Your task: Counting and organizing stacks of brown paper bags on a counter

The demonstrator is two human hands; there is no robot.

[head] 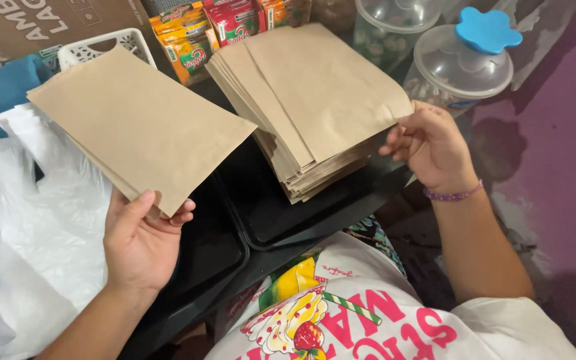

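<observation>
Our left hand [140,243] pinches a few flat brown paper bags [138,123], lifted left of the thick brown bag stack [315,113]; right hand [431,147] fingers grip that stack's edge. Most bags remain stacked.

Evenly lit from above, soft shadows beneath the hands [141,243], sharp mid-frame (slightly soft, stretched toward the edges), no glare.

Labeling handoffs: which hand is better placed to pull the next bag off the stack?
Probably the right hand: its fingers already touch the edge of the stack of brown paper bags. The left hand is occupied, holding a separate paper bag away from the stack.
</observation>
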